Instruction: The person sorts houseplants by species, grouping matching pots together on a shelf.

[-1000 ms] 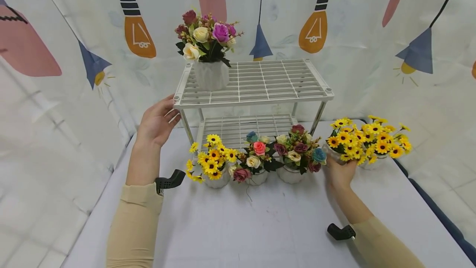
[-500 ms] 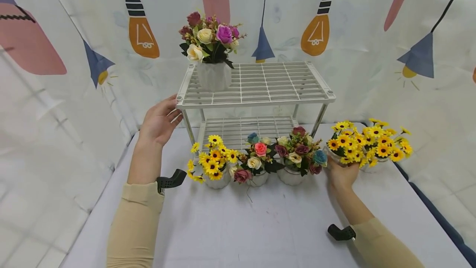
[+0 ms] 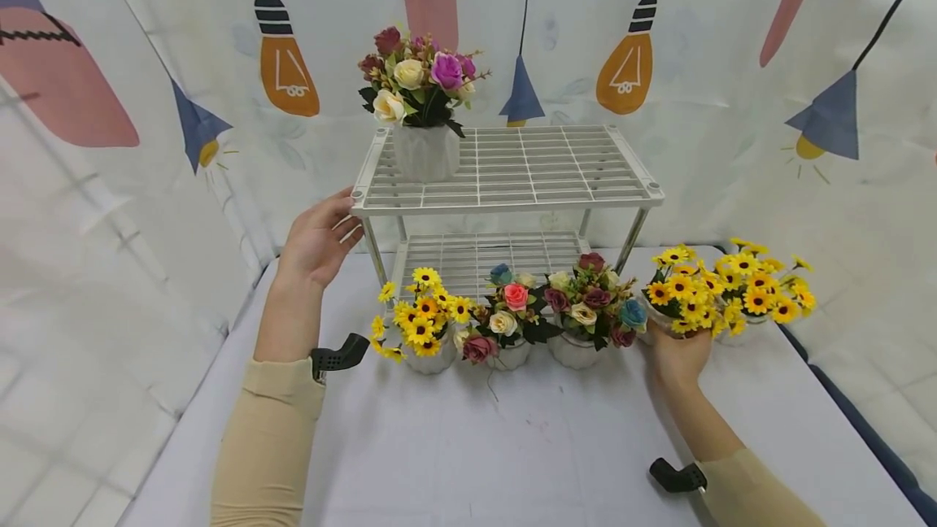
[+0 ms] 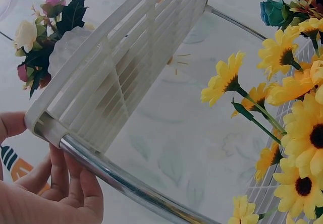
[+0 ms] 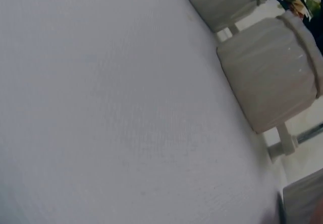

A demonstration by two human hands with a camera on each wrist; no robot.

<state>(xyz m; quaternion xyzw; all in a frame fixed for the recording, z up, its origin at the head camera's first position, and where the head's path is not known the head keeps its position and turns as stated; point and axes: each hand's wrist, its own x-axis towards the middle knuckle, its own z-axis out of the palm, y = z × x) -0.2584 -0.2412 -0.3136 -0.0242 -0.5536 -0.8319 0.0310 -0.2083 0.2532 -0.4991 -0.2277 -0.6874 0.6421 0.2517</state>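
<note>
Pinching a corner of the white rack [image 3: 505, 207], the left hand [image 3: 315, 244] has a part-closed grip; the right hand's [image 3: 681, 356] grip curls round potted yellow flowers [image 3: 686, 291] (fingertips hidden).

A hand could pass over the front of the white table [image 3: 468, 454], or above the upper shelf [image 3: 542, 165] to the right of the rose pot [image 3: 428, 154]. Three flower pots [image 3: 510, 357] in a row block the front of the lower shelf [image 3: 483, 254], while the left hand [image 3: 316, 241] occupies the left front corner of the rack [image 3: 512, 208]. Off its right end, the right hand [image 3: 681, 360], holding a yellow-flowered pot [image 3: 684, 291] with a second such pot [image 3: 763, 289] just beside, stands in the way
</note>
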